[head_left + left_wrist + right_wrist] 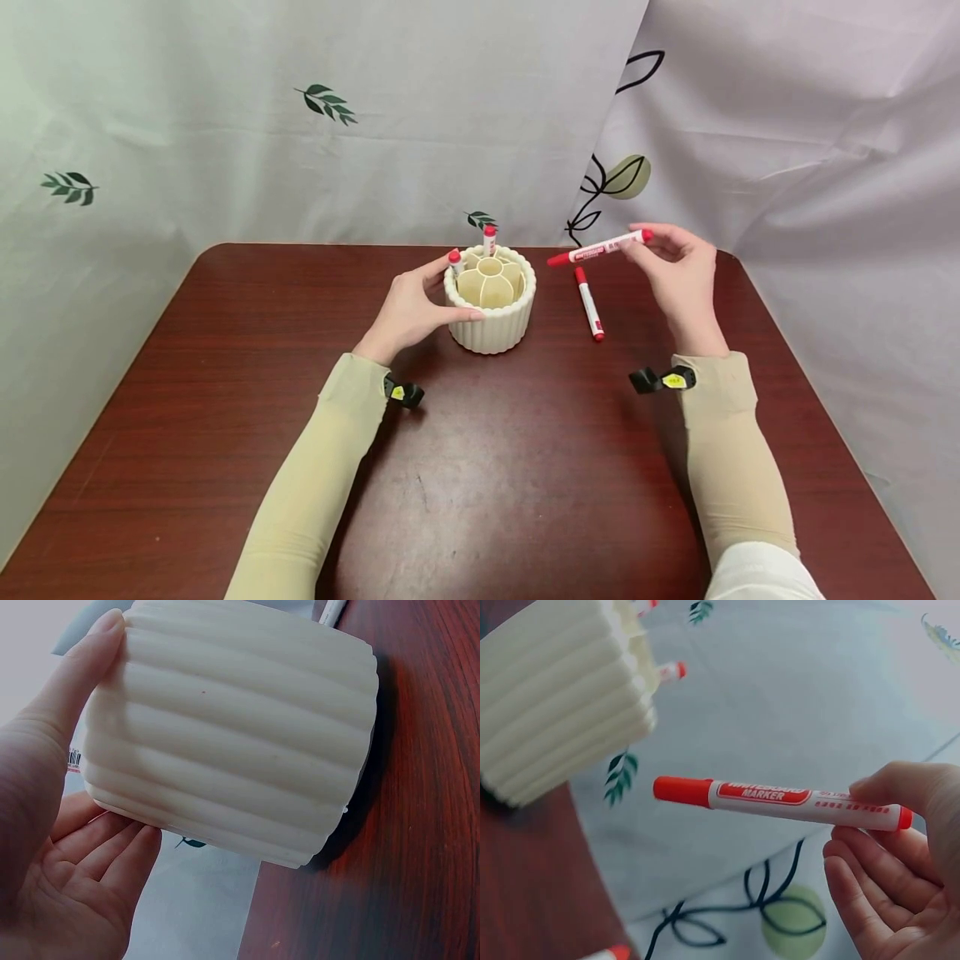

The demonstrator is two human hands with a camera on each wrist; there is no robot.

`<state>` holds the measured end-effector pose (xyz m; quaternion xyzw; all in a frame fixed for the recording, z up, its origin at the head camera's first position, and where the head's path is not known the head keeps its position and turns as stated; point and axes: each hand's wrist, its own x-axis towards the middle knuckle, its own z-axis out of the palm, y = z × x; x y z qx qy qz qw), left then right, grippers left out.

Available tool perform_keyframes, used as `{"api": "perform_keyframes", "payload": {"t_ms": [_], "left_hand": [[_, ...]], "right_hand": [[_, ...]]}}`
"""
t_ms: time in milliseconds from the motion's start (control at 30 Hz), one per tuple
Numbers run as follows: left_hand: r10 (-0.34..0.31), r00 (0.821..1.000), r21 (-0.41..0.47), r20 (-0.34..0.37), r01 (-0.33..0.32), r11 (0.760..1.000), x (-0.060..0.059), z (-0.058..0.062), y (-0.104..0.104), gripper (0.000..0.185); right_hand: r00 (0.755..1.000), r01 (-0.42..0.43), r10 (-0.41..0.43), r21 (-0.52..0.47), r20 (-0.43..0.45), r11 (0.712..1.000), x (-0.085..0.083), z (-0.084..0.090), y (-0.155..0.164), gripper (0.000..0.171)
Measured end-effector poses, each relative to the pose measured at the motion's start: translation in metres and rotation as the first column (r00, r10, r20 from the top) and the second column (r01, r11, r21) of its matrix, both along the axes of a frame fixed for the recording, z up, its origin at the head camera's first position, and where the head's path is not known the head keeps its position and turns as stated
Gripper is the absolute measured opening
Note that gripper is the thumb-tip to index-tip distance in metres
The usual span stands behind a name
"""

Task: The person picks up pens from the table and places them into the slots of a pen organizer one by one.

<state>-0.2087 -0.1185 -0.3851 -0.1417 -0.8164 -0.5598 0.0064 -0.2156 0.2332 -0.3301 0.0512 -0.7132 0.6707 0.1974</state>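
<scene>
A cream ribbed holder (491, 317) with petal-shaped compartments stands mid-table; two red-capped markers (489, 239) stick up from it. My left hand (412, 308) wraps its left side, thumb on the front wall and fingers behind; in the left wrist view the thumb (71, 697) lies along the holder's ribbed wall (240, 727). My right hand (678, 271) holds a red-and-white whiteboard marker (597, 248) by its rear end, raised level to the right of the holder, cap pointing at it. The right wrist view shows this marker (780, 801) pinched at its tail. Another marker (589, 302) lies on the table.
The dark red wooden table (495, 483) has rounded far corners. White cloth printed with leaves (322, 125) hangs behind it and along both sides. Small black clips sit on both beige sleeves near the wrists.
</scene>
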Motion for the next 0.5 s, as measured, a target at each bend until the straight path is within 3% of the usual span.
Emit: {"api": "perform_keyframes", "payload": {"t_ms": [233,500], "left_hand": [[-0.001,1.000,-0.006,-0.005,0.001,1.000,0.000,-0.001,0.000,0.098],[-0.002,1.000,0.003,-0.014,0.002,1.000,-0.002,-0.002,0.000,0.102]], "right_hand": [[0.993,-0.087,0.075,-0.139,-0.092,0.986,-0.010,0.023,-0.020,0.024],[0.984,-0.136,0.114,-0.168,-0.135,0.976,-0.021,0.044,-0.039,0.028]]}}
